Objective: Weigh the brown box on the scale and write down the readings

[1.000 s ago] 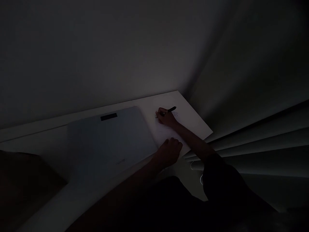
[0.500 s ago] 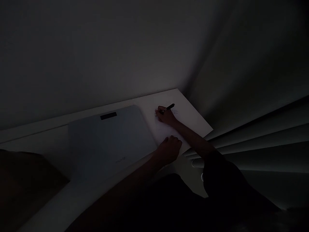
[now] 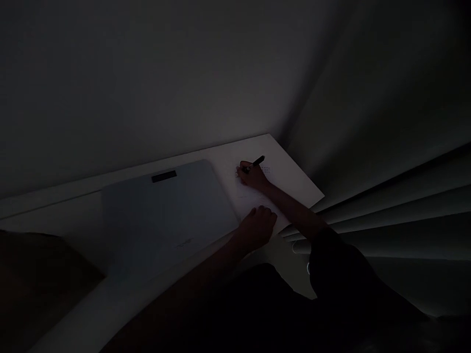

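Note:
In dim light, my right hand (image 3: pixel 253 177) is closed around a dark pen (image 3: pixel 258 161), its upper end slanting up to the right. That hand rests on a white sheet of paper (image 3: pixel 250 197) bearing small rows of marks, some visible just right of the hand. The pen's tip is hidden by my fingers. My left hand (image 3: pixel 258 226) lies at the paper's near edge, beside the corner of the silver-grey laptop. Its fingers are curled in, and their inner side cannot be seen. The laptop (image 3: pixel 169 211) is a flat, closed slab with a black strip near its far edge.
The white desk (image 3: pixel 294 181) runs along a plain wall (image 3: pixel 165 88). Folds of a dark curtain (image 3: pixel 397 225) hang at the right, close to the desk's end. A dark brown object (image 3: pixel 40 279), its kind unclear, stands at the lower left.
My right hand and the pen have shifted very slightly, the pen's upper end a little to the left and up. The left hand stays practically where it was.

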Demonstrator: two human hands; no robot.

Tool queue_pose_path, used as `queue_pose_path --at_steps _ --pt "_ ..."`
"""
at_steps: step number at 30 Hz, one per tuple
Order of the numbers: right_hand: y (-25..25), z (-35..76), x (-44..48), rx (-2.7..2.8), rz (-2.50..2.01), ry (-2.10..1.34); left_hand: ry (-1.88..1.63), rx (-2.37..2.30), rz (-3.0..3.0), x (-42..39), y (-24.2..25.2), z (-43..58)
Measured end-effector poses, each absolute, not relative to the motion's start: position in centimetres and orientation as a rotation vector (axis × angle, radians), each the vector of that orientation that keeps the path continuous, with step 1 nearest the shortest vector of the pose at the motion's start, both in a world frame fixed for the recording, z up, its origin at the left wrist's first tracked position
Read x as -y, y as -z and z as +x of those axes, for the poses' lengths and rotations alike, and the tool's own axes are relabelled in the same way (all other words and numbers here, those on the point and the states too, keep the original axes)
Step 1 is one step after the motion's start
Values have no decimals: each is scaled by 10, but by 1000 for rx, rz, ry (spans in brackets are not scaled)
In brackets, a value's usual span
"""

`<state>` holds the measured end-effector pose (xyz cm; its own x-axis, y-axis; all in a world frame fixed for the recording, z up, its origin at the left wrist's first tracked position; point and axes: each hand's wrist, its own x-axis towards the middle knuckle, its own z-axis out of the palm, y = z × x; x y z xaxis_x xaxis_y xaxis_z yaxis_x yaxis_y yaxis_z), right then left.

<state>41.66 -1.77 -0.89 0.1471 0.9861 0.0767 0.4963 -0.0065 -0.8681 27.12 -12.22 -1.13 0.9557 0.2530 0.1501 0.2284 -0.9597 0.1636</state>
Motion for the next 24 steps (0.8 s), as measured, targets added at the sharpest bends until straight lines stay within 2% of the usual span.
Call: queue_pose_path --at_steps 4,8,16,24 --pt "6 414 21 1433 -1613 -779 -252 -372 2948 122 11 271" --pt "1 419 25 1460 -1613 -504 -224 -369 2936 121 9 270" --pt "-2 445 24 2154 -1642 -122 -130 -354 2923 121 1 270" --pt "-1 436 29 2440 -1718 111 -178 -358 2950 121 8 269"
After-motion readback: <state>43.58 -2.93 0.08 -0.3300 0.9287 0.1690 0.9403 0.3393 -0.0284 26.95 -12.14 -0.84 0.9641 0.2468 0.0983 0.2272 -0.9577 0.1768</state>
